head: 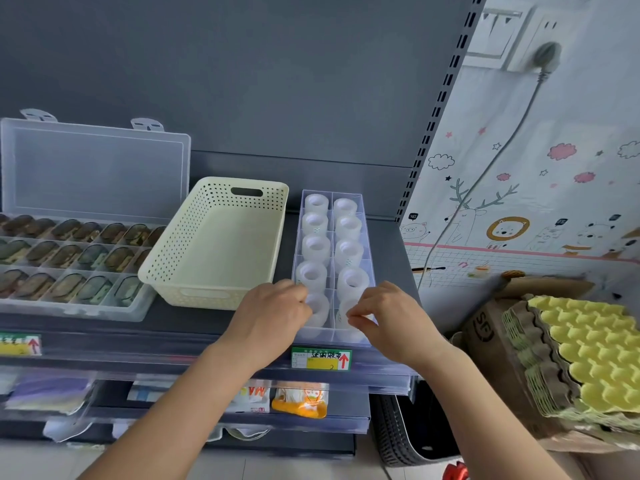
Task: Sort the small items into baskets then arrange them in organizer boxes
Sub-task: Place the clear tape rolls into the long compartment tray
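Beside: cream perforated plastic basket (pixel 221 244), just left of box.
Box: narrow clear plastic organizer box (pixel 370 251) holding white tape rolls (pixel 316 249), two columns.
Hands: left hand (pixel 273 313) curled on, right hand (pixel 388 320) pinching, nearest rolls.

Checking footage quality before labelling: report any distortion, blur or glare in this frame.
Head view: wide-angle distortion leans the slotted upright; egg trays at the right edge look soft; light even, shadows faint; white tape rolls wash out in the organizer box.

Stacked egg trays (pixel 585 355), the top one yellow, sit in a cardboard box (pixel 485 327) at four o'clock. At one o'clock, a grey plug (pixel 547 55) sits in a wall socket (pixel 550 26), its cable (pixel 498 157) hanging down.
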### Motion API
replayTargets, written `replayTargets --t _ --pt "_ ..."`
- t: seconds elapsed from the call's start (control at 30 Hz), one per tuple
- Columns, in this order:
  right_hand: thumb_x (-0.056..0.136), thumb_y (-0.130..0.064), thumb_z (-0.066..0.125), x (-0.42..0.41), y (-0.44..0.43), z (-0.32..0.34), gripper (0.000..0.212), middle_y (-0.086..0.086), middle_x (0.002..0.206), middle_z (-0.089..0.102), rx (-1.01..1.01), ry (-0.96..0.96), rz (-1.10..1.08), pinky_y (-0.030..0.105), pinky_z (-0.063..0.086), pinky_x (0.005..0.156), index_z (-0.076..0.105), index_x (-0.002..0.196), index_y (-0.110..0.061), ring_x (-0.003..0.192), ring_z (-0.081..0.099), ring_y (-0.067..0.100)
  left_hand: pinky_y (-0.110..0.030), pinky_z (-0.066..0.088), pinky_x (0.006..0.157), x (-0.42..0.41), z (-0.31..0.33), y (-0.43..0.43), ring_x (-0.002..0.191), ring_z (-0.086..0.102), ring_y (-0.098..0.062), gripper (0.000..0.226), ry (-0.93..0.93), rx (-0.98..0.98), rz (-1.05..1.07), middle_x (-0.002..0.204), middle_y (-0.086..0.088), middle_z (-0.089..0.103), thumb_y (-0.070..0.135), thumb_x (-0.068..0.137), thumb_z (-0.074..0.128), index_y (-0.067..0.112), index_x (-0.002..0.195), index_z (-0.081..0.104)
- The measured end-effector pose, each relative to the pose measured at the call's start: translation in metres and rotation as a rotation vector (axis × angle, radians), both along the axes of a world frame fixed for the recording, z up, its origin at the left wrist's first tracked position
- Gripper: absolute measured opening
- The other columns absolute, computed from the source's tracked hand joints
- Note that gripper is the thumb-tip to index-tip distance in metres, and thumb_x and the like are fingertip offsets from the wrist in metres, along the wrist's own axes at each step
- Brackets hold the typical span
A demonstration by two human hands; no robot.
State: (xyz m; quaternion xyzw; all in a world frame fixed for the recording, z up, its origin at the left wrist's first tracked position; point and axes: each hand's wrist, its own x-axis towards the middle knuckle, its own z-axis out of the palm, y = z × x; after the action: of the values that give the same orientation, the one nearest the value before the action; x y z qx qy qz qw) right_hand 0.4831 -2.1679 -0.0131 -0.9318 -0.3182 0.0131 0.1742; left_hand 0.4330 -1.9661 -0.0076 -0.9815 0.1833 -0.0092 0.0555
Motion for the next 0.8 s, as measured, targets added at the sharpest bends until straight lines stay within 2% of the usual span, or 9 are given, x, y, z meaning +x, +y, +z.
replayTargets --t 0.13,0.33,0.37,0.4,0.47,0.57,0.67,0.73,0.8 --pt "0.094 -0.023 0.053 -0.001 -0.001 -0.001 0.022 -0.005 0.096 0.067 -0.014 -0.008 -0.001 0.019 0.036 0.070 0.075 0.097 -0.023 0.085 0.040 0.010 -0.018 0.002 0.048 0.002 0.002 0.001 0.050 0.049 -0.017 0.032 -0.032 0.012 0.001 0.053 0.002 0.047 0.001 0.033 0.091 0.013 0.050 0.066" --pt "0.094 -0.021 0.053 -0.001 -0.001 -0.002 0.022 -0.003 0.093 0.067 -0.013 -0.010 -0.019 0.024 0.045 0.073 0.074 0.095 -0.021 0.089 0.047 0.015 -0.023 0.015 0.044 0.001 0.007 -0.005 0.051 0.052 -0.019 0.038 -0.051 0.029 0.024 0.053 -0.001 0.049 0.000 0.022 0.088 0.011 0.049 0.063" --pt "0.094 -0.020 0.053 -0.001 -0.001 -0.003 0.022 -0.003 0.093 0.067 -0.013 -0.015 -0.017 0.024 0.045 0.073 0.074 0.095 -0.021 0.089 0.047 0.015 -0.024 0.015 0.046 0.000 0.011 -0.009 0.057 0.054 -0.020 0.035 -0.044 0.054 0.030 0.058 -0.002 0.052 0.001 0.030 0.088 0.010 0.055 0.065" --pt "0.093 -0.020 0.053 -0.001 -0.001 -0.003 0.022 -0.002 0.093 0.067 -0.011 -0.020 -0.014 0.024 0.045 0.072 0.074 0.094 -0.020 0.089 0.047 0.015 -0.026 0.019 0.049 -0.001 0.014 -0.012 0.069 0.056 -0.022 0.027 -0.027 0.081 0.031 0.070 -0.004 0.056 0.003 0.048 0.085 0.008 0.068 0.068" --pt "0.093 -0.021 0.052 -0.001 -0.002 -0.004 0.022 -0.002 0.092 0.067 -0.007 -0.032 -0.008 0.024 0.046 0.072 0.074 0.094 -0.020 0.088 0.048 0.015 -0.030 0.026 0.062 0.002 0.008 -0.014 0.099 0.051 -0.024 0.021 0.001 0.109 0.095 0.101 -0.007 0.056 0.002 0.082 0.059 0.007 0.102 0.065" --pt "0.093 -0.022 0.054 -0.001 -0.001 -0.006 0.020 -0.003 0.091 0.069 0.028 -0.061 -0.007 0.022 0.043 0.069 0.075 0.094 -0.021 0.084 0.046 0.013 -0.029 0.027 0.067 0.001 0.012 -0.017 0.107 0.046 -0.023 0.030 0.049 0.130 0.136 0.111 -0.005 0.052 -0.001 0.089 0.046 0.008 0.114 0.060" --pt "0.090 -0.025 0.059 -0.001 0.000 -0.007 0.017 -0.002 0.086 0.070 0.081 -0.097 -0.033 0.026 0.046 0.067 0.076 0.091 -0.020 0.081 0.051 0.015 -0.029 0.028 0.063 -0.001 0.005 -0.013 0.101 0.048 -0.021 0.029 0.035 0.081 0.159 0.102 -0.002 0.051 -0.001 0.088 0.048 0.011 0.109 0.063" --pt "0.087 -0.024 0.065 0.001 0.002 -0.008 0.013 -0.001 0.079 0.071 0.110 -0.153 -0.052 0.031 0.051 0.062 0.076 0.085 -0.018 0.079 0.056 0.019 -0.026 0.024 0.051 -0.004 0.001 -0.007 0.084 0.052 -0.018 0.018 -0.057 0.009 0.130 0.083 0.003 0.049 0.000 0.081 0.061 0.015 0.090 0.066" --pt "0.083 -0.022 0.068 0.004 0.007 -0.008 0.010 0.000 0.074 0.070 0.131 -0.205 -0.064 0.035 0.052 0.057 0.076 0.080 -0.016 0.074 0.058 0.022 -0.021 0.013 0.042 -0.005 0.000 0.001 0.063 0.050 -0.016 0.021 -0.138 -0.060 0.131 0.064 0.006 0.043 0.002 0.064 0.078 0.017 0.066 0.062"
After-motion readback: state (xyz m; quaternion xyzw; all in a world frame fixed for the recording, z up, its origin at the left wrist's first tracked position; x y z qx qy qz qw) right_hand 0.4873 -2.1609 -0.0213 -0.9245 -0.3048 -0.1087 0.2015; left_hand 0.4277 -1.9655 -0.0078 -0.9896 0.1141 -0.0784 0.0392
